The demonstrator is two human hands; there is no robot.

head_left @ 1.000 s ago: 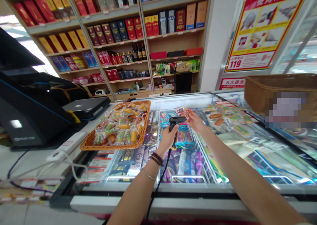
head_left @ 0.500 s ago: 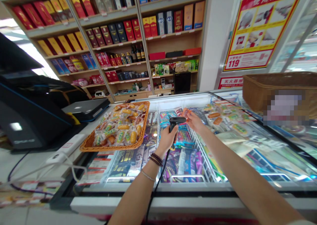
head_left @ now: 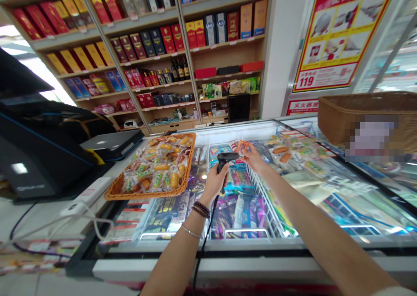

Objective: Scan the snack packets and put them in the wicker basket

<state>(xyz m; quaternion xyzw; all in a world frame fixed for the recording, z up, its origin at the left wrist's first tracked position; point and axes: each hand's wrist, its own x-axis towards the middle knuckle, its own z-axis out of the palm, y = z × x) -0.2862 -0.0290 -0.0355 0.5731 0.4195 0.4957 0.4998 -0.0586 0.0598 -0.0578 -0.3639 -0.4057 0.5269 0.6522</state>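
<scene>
Your right hand's fingers pinch the orange packet by its edge above the freezer, so it could slip. Your left hand's wrap the scanner; its cord could snag. Since half a second ago, the scanner sits slightly farther left, exposing more packet.

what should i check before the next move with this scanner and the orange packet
1. Left hand gripping the scanner: ok
2. Right hand holding the orange packet: ok
3. Scanner and orange packet kept from touching: cannot tell, they overlap closely
4. Cord clear of the right hand: ok
5. Snack basket clear of both hands: ok
</scene>
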